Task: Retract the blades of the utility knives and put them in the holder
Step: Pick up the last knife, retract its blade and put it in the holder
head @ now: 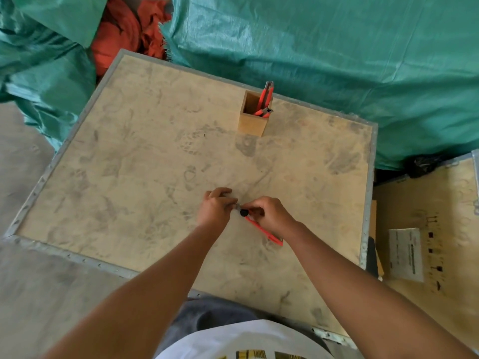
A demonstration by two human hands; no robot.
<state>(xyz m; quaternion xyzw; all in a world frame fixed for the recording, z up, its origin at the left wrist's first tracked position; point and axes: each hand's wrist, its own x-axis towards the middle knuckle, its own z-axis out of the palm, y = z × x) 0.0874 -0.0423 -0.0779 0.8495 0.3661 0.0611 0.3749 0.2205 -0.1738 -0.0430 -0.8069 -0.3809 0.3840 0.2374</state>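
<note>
My right hand (269,213) clamps the knife (264,230) over the crate (129,156), thumb near the black knob (244,212); my left hand (215,207) pinches its tip (blade hidden). Keep fingers off the edge while retracting; holder (252,123) waits beyond.

Looks like a warehouse or storage/workshop area. The table (129,161) under the hands is a scuffed plywood crate lid w/ metal edging; 2nd crate (425,229) w/ shipping label right of the hands; green tarp (337,53) beyond them; bare concrete floor (23,294) to the left.
</note>
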